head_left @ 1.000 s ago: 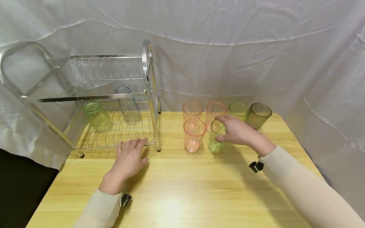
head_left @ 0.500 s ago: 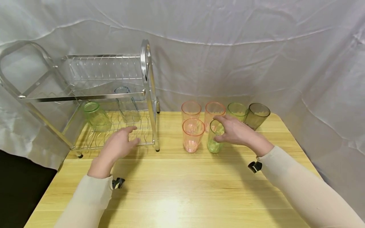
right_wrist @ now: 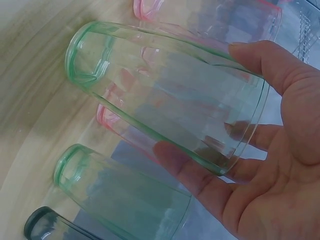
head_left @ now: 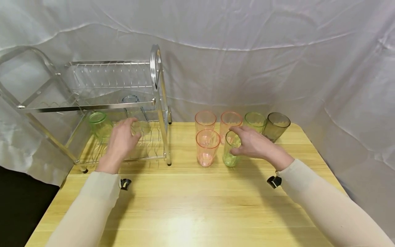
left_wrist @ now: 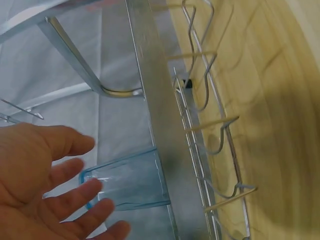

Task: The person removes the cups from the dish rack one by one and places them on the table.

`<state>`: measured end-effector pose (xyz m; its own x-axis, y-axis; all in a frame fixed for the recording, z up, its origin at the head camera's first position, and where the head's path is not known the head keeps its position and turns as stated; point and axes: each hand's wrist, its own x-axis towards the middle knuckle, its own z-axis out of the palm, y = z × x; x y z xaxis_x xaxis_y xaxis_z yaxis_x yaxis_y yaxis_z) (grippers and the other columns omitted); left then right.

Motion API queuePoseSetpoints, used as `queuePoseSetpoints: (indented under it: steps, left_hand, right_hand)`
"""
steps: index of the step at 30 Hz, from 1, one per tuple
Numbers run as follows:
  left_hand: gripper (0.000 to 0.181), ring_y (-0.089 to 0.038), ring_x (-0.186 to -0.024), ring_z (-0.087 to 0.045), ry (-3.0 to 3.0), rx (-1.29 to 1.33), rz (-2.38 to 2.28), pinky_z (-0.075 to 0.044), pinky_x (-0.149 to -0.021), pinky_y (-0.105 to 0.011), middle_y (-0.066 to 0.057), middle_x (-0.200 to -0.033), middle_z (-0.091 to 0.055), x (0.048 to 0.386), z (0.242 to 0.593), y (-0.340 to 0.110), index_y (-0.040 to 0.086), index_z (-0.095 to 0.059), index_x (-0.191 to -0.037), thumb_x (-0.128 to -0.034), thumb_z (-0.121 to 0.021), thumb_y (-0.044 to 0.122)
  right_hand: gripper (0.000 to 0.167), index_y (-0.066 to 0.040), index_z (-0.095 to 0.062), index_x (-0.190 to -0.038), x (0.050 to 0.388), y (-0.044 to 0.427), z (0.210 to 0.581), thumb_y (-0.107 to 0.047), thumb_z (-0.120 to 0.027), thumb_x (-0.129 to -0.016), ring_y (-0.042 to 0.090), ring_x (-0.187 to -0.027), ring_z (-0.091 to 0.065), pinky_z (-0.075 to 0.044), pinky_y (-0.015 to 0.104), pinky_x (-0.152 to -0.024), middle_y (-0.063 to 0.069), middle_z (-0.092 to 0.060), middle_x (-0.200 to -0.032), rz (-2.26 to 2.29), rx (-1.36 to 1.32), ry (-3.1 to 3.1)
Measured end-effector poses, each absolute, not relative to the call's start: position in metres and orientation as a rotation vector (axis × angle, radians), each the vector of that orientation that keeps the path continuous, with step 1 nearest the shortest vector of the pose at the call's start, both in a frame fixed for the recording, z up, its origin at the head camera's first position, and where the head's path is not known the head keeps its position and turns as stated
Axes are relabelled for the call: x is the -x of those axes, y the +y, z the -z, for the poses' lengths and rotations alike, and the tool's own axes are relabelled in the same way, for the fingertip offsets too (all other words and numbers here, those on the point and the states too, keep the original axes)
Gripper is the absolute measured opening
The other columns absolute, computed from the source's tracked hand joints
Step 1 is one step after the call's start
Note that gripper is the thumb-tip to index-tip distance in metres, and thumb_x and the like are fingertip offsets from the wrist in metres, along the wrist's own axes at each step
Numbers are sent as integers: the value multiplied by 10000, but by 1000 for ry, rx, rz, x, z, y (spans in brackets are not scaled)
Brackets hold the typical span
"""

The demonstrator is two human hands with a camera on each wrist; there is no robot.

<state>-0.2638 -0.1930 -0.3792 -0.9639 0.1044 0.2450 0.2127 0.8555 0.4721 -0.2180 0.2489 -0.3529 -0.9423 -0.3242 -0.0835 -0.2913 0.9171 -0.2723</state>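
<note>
My left hand (head_left: 121, 140) is at the front of the rack's lower shelf, fingers relaxed and apart, holding nothing. In the left wrist view, its fingers (left_wrist: 90, 192) are near a blue glass (left_wrist: 131, 182) on the far side of a metal rail. The same blue glass (head_left: 142, 120) leans in the rack, with a green glass (head_left: 102, 127) to its left. My right hand (head_left: 254, 143) grips the front green glass (head_left: 229, 158) near its rim. Thumb and fingers lie on opposite sides of that glass (right_wrist: 165, 95) in the right wrist view.
Beside the held glass stands a front pink glass (head_left: 206, 151). Behind are two more pink glasses, a green glass (head_left: 255, 120) and a dark glass (head_left: 276, 127). The two-level metal rack (head_left: 160, 113) occupies the left of the wooden table (head_left: 191, 199), against a grey cloth (head_left: 216, 75).
My left hand has moved from the table in front of the rack forward and left, up to the lower shelf. My right hand stays at the green glass.
</note>
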Motion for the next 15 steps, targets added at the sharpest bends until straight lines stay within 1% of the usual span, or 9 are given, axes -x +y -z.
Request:
queuePoseSetpoints:
  steps: [1, 5, 6, 8, 10, 12, 15]
  left_hand:
    - [533, -544, -1353, -476, -2798, 227, 767, -388, -1135, -674, -333, -1483, -521, 267, 378, -193, -27, -504, -1491, -996, -618, 135]
    - [562, -519, -1332, -453, -2739, 155, 798, -405, -1095, -657, -324, -1510, -476, 279, 373, -194, -14, -481, -1512, -991, -631, 131]
    - [567, -523, -1313, -457, -2725, 152, 785, -407, -1081, -651, -333, -1497, -479, 283, 372, -195, -30, -481, -1509, -989, -635, 135]
    - [581, -536, -1297, -458, -2705, 151, 750, -386, -1097, -639, -358, -1460, -496, 290, 369, -196, -68, -472, -1501, -991, -643, 153]
    - [613, -551, -1316, -445, -2695, 157, 713, -341, -1153, -623, -382, -1446, -500, 297, 365, -198, -103, -450, -1504, -996, -651, 174]
    - [664, -553, -1404, -394, -2698, 167, 696, -258, -1242, -594, -386, -1489, -472, 302, 362, -200, -113, -398, -1536, -1001, -651, 188]
    - [709, -525, -1506, -301, -2707, 190, 694, -159, -1305, -563, -351, -1567, -419, 312, 358, -202, -72, -338, -1580, -1000, -656, 182]
  right_hand:
    - [856, -74, -410, -1599, 218, 249, 353, -345, -779, -876, 516, -1370, -521, -502, 645, -1045, 327, -478, -1531, 386, 475, 2953]
    - [864, -64, -404, -1603, 218, 249, 353, -345, -780, -877, 523, -1372, -518, -497, 648, -1052, 333, -478, -1530, 377, 471, 2957]
    - [866, -63, -404, -1603, 218, 249, 353, -344, -781, -876, 526, -1369, -519, -497, 650, -1052, 334, -480, -1528, 378, 472, 2958]
    - [865, -65, -405, -1601, 218, 249, 353, -345, -781, -874, 526, -1364, -524, -500, 649, -1049, 332, -484, -1525, 375, 473, 2963]
    - [862, -65, -408, -1599, 218, 248, 354, -343, -779, -872, 525, -1358, -529, -503, 647, -1044, 330, -488, -1521, 378, 475, 2964]
    - [862, -66, -407, -1600, 218, 248, 354, -342, -778, -873, 526, -1362, -525, -503, 647, -1044, 328, -486, -1524, 382, 471, 2962]
    - [862, -63, -401, -1604, 217, 248, 354, -342, -772, -877, 530, -1368, -518, -502, 649, -1042, 331, -477, -1532, 381, 467, 2958]
